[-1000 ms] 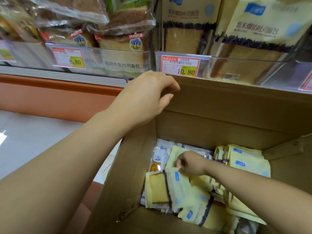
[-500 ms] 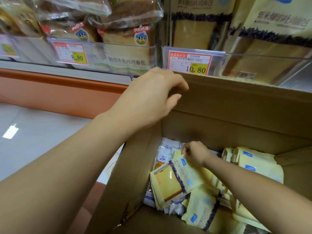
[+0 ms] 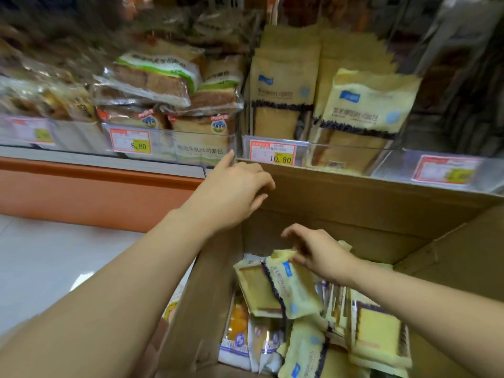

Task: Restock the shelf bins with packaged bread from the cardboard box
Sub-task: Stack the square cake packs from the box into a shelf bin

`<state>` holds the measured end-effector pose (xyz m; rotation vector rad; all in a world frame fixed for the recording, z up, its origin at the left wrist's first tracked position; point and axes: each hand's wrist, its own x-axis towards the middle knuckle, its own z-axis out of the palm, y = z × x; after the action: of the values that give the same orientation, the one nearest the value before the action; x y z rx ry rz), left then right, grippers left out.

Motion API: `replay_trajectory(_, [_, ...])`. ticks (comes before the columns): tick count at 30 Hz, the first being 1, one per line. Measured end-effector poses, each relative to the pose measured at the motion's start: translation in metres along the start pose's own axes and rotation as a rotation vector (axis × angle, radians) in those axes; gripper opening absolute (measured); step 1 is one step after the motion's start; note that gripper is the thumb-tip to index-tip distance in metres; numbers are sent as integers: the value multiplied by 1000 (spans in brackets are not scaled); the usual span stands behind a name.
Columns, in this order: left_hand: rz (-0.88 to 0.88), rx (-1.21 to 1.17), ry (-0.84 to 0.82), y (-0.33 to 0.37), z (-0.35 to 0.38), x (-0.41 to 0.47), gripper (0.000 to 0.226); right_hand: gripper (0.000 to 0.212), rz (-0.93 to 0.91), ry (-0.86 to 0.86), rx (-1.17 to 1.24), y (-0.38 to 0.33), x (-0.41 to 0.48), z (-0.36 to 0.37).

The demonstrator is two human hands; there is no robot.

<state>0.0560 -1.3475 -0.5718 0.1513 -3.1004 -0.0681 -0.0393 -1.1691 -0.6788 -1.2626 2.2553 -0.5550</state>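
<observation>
Two hands: both reach forward, one into the cardboard box (image 3: 354, 203), one to its rim.
Right hand (image 3: 319, 252): pinches the top edge of a bread pack (image 3: 296, 287); its upper fingers are lifted and loosely spread.
Held pack: pale yellow with a dark band and a blue logo, tilted, raised above the others inside the box, near its left wall.
Left hand (image 3: 234, 195): lies across the left corner of the far flap, index finger straight, other fingers bent; whether it clasps the cardboard cannot be told.
Box contents: more yellow packs (image 3: 376, 331), with white-and-purple packs (image 3: 261, 345) at bottom left.
Shelf bin (image 3: 341, 154): clear-fronted, just behind the far flap, holding the same yellow packs upright; its price tag (image 3: 272, 154) reads 10.80.
Neighbouring bin (image 3: 169, 140): to the left, stacked with clear-wrapped sliced loaves (image 3: 152, 80); its tag reads 8.80.
Floor (image 3: 41, 268): pale, left of the box.
</observation>
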Motion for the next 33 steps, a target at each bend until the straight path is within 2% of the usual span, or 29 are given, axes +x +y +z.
replay_trajectory(2, [17,-26,-6,6,-8,-6,25,40,-3,43,-40,-11,-12,-28])
replay_trajectory(5, [20,-149,-81,17,-19,-16,28,21,-17,82,-112,-28,-32,-66])
replay_trajectory(9, [-6,-305,-228,35,-23,-24,60,4,21,201,-72,-53,-63,-108])
replay_trajectory(12, [19,-398,-248,47,-26,-26,69,9,3,272,-38,-69,-81,-130])
replay_trajectory(15, [30,-452,-219,54,-35,-28,55,17,-44,331,-13,-85,-94,-146])
replay_trajectory(18, [25,-510,-147,53,-51,-34,37,23,-78,389,8,-102,-101,-158])
replay_trajectory(23, [-21,-498,37,43,-80,-50,27,15,-107,388,45,-129,-107,-182])
replay_trajectory(26, [-46,-417,151,35,-99,-60,27,16,-139,350,-26,-149,-106,-198])
replay_trajectory(28, [-69,-337,253,28,-111,-64,29,16,-176,402,-39,-159,-100,-206])
replay_trajectory(33, [-80,-103,548,4,-141,-54,37,9,-197,520,102,-174,-71,-214])
